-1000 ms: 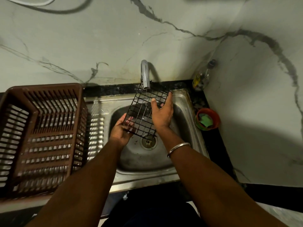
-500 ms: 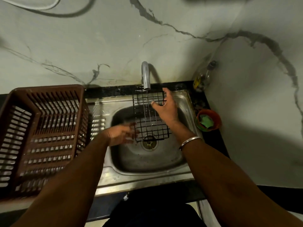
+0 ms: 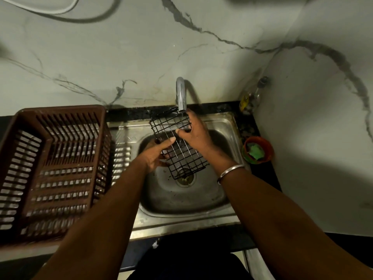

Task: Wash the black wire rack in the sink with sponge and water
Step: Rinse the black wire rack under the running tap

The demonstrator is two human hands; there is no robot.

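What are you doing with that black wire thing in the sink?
A person is holding the black wire rack tilted over the steel sink, its top end right under the tap. The right hand grips the rack's upper edge, and the left hand pinches its left side, thumb on top. The green sponge sits in the orange bowl beside the sink, so neither hand is scrubbing now.

The wire rack (image 3: 181,150) at centre is thin metal with a black coating, wet and faintly glossy. The sink (image 3: 181,215) beneath is brushed steel, dull and stained (the tap (image 3: 180,93) above shines far brighter). At left, the basket (image 3: 60,118) is matt brown plastic. The wall (image 3: 121,57) looks like smooth veined marble, and the bangle (image 3: 230,171) is polished metal.
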